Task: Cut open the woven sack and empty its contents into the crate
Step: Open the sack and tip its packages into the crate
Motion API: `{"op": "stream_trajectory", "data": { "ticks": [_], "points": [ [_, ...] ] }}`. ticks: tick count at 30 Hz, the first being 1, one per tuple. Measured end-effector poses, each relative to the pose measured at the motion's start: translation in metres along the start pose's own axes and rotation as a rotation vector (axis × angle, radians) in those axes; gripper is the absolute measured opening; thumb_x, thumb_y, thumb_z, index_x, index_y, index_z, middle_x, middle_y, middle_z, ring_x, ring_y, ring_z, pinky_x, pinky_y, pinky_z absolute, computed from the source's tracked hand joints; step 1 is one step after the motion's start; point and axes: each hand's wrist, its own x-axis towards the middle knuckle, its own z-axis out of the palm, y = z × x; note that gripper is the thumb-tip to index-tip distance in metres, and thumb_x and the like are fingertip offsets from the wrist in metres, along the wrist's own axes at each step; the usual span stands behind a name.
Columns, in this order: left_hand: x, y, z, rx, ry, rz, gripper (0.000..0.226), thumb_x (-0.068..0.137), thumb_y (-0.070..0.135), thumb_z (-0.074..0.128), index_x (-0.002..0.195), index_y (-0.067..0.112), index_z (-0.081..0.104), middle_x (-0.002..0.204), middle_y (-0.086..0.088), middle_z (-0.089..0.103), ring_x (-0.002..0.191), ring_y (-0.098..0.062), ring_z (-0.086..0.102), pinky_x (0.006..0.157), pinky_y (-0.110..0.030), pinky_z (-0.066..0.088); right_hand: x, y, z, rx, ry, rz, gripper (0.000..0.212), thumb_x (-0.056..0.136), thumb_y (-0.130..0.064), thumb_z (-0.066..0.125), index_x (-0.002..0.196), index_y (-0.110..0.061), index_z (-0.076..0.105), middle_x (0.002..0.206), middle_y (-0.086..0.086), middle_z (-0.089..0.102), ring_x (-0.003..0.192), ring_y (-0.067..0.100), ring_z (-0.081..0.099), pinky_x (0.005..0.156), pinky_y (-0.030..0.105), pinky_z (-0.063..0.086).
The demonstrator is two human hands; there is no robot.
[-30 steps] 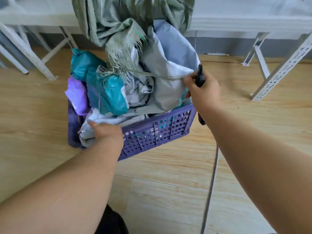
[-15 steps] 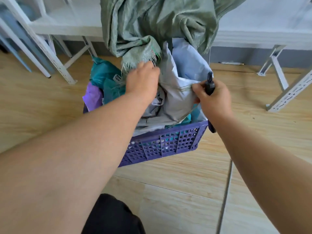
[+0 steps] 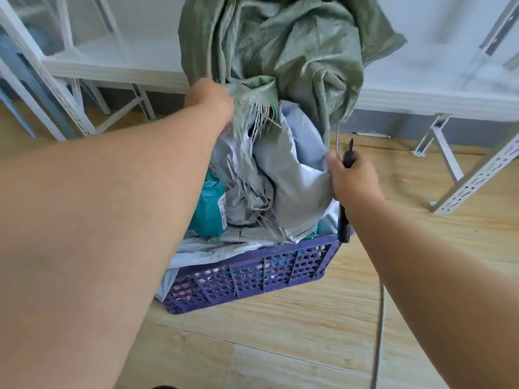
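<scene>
Already cut open: green woven sack [image 3: 283, 49], its frayed mouth turned down over the purple crate [image 3: 252, 273] on the wooden floor [image 3: 309, 332]. Hanging above the far half of the crate, most of its cloth bunched up high and looking slack, near empty as a judgement. Loose cut threads [image 3: 252, 113] dangling from the opened edge.

Left hand [image 3: 209, 101], at the left of the sack mouth: grip clamped on the frayed edge of the sack, fingers hidden in the cloth. Right hand [image 3: 352, 178], at the right of the mouth: grip closed round a black cutter [image 3: 348, 157], thumb side also pinching the sack's right edge or a thread of it; cannot tell exactly which. Cutter's lower end reaching down beside the crate's right corner.

Already in the crate: grey mailer bags [image 3: 280, 178] heaped well above the rim, a teal parcel [image 3: 209, 211] with a barcode label at the left. One pale grey bag still half under the sack mouth.

Left to do, probably: lifting or shaking the sack free of the last bags, then taking it away. White metal racks [image 3: 67, 88] behind, far side.
</scene>
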Motion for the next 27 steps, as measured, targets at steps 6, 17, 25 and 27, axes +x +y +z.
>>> {"op": "stream_trajectory", "data": {
  "ticks": [6,17,25,27],
  "points": [
    [-0.041,0.048,-0.001,-0.320,-0.419,0.361,0.054,0.090,0.045,0.060,0.136,0.021,0.049,0.126,0.001,0.056,0.101,-0.011,0.051,0.081,-0.020,0.036,-0.013,-0.011,0.044,0.049,-0.405,0.107,0.033,0.090,-0.050,0.052,0.101,-0.023,0.066,0.106,0.008,0.069,0.091,0.027,0.062,0.094,0.043,0.050],
    [-0.032,0.033,0.001,0.025,-0.231,0.083,0.055,0.101,0.040,0.034,0.140,0.003,0.040,0.136,-0.017,0.051,0.116,-0.034,0.055,0.095,-0.038,0.048,-0.023,0.007,0.045,0.281,-0.159,0.129,0.024,0.091,-0.045,0.056,0.098,-0.025,0.066,0.096,-0.007,0.073,0.085,0.015,0.064,0.081,0.032,0.049],
    [-0.071,0.013,-0.015,-0.013,-0.480,0.081,0.077,0.084,0.072,0.044,0.134,0.013,0.047,0.105,-0.007,0.064,0.096,-0.023,0.065,0.091,-0.038,0.052,-0.021,0.008,0.021,0.153,-0.061,0.058,0.040,0.089,-0.044,0.055,0.103,-0.008,0.065,0.075,0.003,0.054,0.068,0.018,0.049,0.065,0.035,0.046],
    [-0.083,0.013,-0.013,0.004,-0.475,0.148,0.077,0.078,0.071,0.056,0.124,0.010,0.053,0.097,-0.003,0.064,0.088,-0.017,0.066,0.081,-0.033,0.056,-0.025,0.008,0.017,0.193,-0.151,0.126,0.038,0.090,-0.044,0.055,0.105,-0.012,0.067,0.079,0.003,0.060,0.067,0.017,0.054,0.066,0.033,0.053]
  ]
}}
